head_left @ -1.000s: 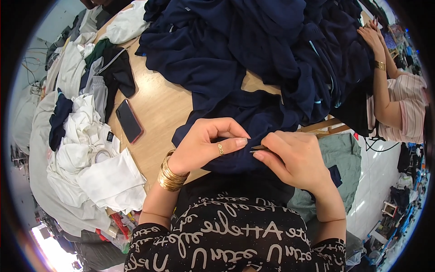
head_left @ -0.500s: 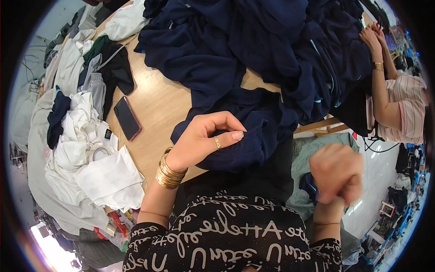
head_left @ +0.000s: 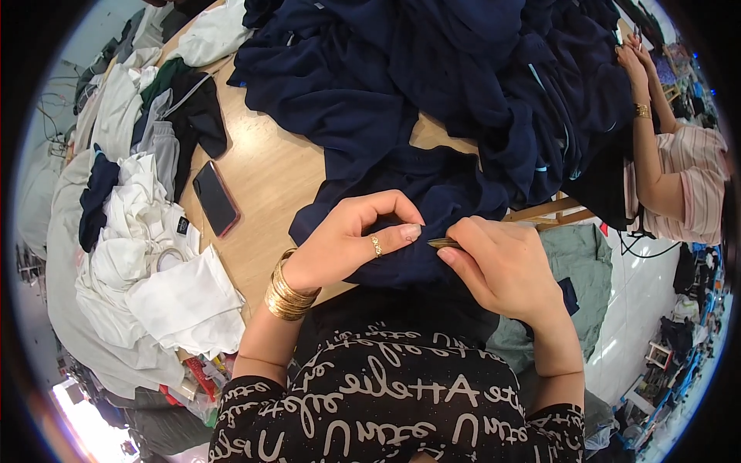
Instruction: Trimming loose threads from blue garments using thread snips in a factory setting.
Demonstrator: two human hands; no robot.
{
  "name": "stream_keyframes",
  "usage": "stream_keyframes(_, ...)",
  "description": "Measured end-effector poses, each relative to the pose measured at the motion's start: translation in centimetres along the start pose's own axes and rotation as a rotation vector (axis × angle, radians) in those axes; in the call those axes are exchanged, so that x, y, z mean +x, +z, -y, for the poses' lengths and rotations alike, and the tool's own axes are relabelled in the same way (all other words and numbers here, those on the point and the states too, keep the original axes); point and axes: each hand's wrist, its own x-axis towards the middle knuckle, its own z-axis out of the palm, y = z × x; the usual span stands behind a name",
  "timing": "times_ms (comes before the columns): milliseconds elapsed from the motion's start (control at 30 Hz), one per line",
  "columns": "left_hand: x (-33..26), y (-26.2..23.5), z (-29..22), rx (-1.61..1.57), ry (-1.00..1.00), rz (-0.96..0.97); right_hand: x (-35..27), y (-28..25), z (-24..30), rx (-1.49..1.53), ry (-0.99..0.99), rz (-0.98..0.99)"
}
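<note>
A dark navy garment (head_left: 413,171) lies bunched at the table's near edge and over my lap. My left hand (head_left: 347,235), with a ring and gold bangles, is closed in a pinch over it, thumb and forefinger tips together on the cloth. Just right of those fingertips, my right hand (head_left: 509,266) is closed around a pair of small metal thread snips (head_left: 443,243). Their narrow tips point left toward the pinch; the rest is hidden in my fingers. Whether a thread lies between my left fingertips is too small to tell.
A large navy garment pile (head_left: 432,62) covers the far side of the wooden table (head_left: 270,170). To the left lie a phone (head_left: 216,199), white cloths (head_left: 185,301) and dark and grey clothes. At the right, another person's hands (head_left: 633,62) work by the pile.
My right hand has come in from the right, from above the floor, to the navy garment beside my left fingertips. The snips now show in it. My left hand has barely moved.
</note>
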Motion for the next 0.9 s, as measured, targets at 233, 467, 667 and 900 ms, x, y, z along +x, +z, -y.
stream_keyframes(233, 0.0, -0.1, 0.4, 0.005, -0.012, 0.002, 0.1, 0.0, 0.2, 0.006, -0.006, 0.006)
stream_keyframes(467, 0.0, 0.0, 0.3, -0.022, -0.007, 0.011, 0.1, 0.2, 0.4, 0.031, 0.001, 0.008)
stream_keyframes(667, 0.1, -0.1, 0.4, -0.028, -0.010, 0.050, 0.0, 0.6, 0.3, 0.081, 0.031, -0.025)
stream_keyframes(900, 0.1, 0.0, 0.6, -0.127, -0.022, 0.000, 0.1, 0.6, 0.8, 0.335, 0.154, -0.222)
